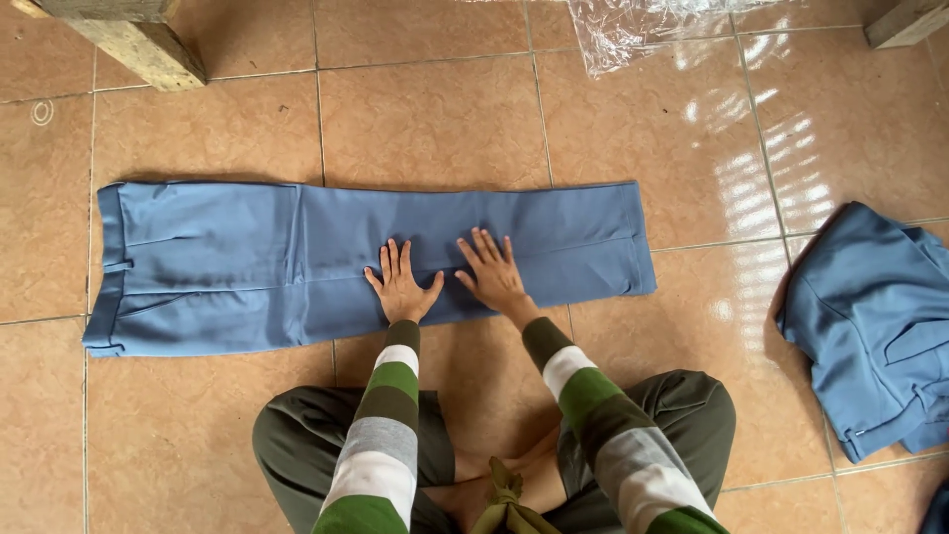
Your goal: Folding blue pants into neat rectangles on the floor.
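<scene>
A pair of blue trousers [247,262] lies flat on the tiled floor, legs folded one over the other, waistband at the left and hems at the right. My left hand [401,285] and my right hand [493,274] rest palm down, fingers spread, side by side on the middle of the trouser leg near its front edge. Neither hand holds anything. My sleeves are striped green, white and grey, and I sit cross-legged in dark green trousers.
A heap of more blue garments [875,326] lies at the right. Crumpled clear plastic wrap [643,30] sits at the top. Wooden legs stand at the top left [138,44] and top right [905,20].
</scene>
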